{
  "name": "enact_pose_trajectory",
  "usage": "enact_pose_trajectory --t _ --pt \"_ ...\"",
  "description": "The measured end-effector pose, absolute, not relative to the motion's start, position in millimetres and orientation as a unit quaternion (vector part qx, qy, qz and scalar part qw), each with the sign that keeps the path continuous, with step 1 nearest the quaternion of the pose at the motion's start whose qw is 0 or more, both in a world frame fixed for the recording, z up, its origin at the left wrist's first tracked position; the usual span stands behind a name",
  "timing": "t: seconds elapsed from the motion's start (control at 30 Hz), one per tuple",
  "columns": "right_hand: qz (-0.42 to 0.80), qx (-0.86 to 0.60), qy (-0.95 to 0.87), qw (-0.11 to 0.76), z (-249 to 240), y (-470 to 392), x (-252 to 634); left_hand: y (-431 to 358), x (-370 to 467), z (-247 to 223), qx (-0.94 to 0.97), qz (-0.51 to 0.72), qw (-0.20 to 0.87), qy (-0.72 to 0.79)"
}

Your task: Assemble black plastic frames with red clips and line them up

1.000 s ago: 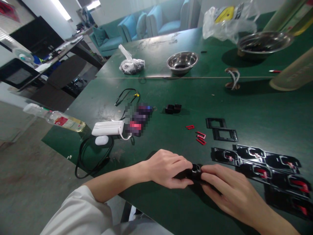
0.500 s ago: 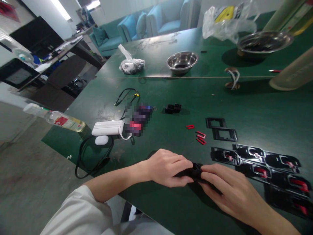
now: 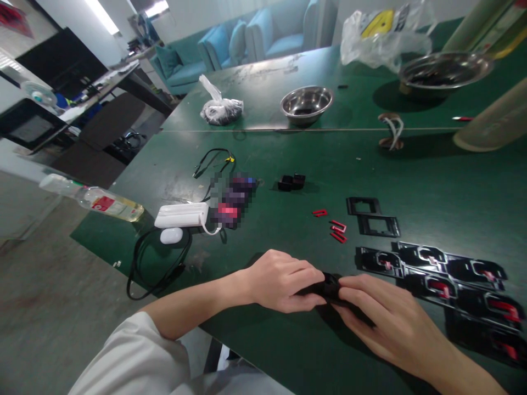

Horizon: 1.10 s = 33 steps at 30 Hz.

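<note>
Both hands meet over a small black part (image 3: 330,280) near the table's front edge. My left hand (image 3: 286,282) grips its left side, fingers on top and thumb below. My right hand (image 3: 381,315) pinches its right end. Much of the part is hidden under the fingers. Beyond the hands lie several small red clips (image 3: 338,230) and two black square frames (image 3: 379,225). Rows of black parts with red pieces in them (image 3: 442,288) lie to the right of my right hand.
Two small black blocks (image 3: 291,182) sit mid-table. A white power bank (image 3: 181,215), a blurred phone (image 3: 234,203), cables and a bottle (image 3: 111,204) lie left. Metal bowls (image 3: 307,104), a bagged bundle (image 3: 222,111) and a plastic bag (image 3: 382,35) stand farther back.
</note>
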State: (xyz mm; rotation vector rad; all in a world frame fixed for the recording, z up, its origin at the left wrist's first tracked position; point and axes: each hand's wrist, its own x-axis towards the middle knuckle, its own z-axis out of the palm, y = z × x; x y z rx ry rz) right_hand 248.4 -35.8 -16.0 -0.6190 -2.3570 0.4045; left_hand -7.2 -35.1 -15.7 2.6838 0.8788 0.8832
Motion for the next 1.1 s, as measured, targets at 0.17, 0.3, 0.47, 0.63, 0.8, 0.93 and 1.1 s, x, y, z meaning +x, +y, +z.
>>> enact_pose_trajectory --t 0.17,0.3,0.47,0.63,0.8,0.93,1.1 --pt "0.151 -0.233 -0.907 0.316 -13.6 -35.8 249.3 -35.5 -7.2 -17.3 0.912 0.279 0.081 0.29" --pt "0.152 -0.227 -0.91 0.313 -14.1 -36.3 250.0 -35.7 -7.1 -17.2 0.907 0.303 0.08 0.281" --pt "0.157 -0.229 -0.907 0.317 -15.8 -36.1 250.4 -35.6 -7.4 -16.6 0.907 0.3 0.085 0.282" --pt "0.165 -0.228 -0.907 0.313 -15.7 -35.6 250.0 -35.4 -8.5 -17.5 0.91 0.282 0.098 0.289" --pt "0.164 -0.233 -0.906 0.313 -14.6 -35.9 249.6 -35.4 -9.7 -18.9 0.909 0.278 0.11 0.29" --pt "0.167 -0.229 -0.906 0.313 -15.9 -35.7 249.9 -35.5 -9.4 -18.1 0.906 0.283 0.112 0.293" --pt "0.172 -0.229 -0.906 0.312 -17.9 -35.0 250.0 -35.7 -9.0 -17.1 0.906 0.273 0.108 0.306"
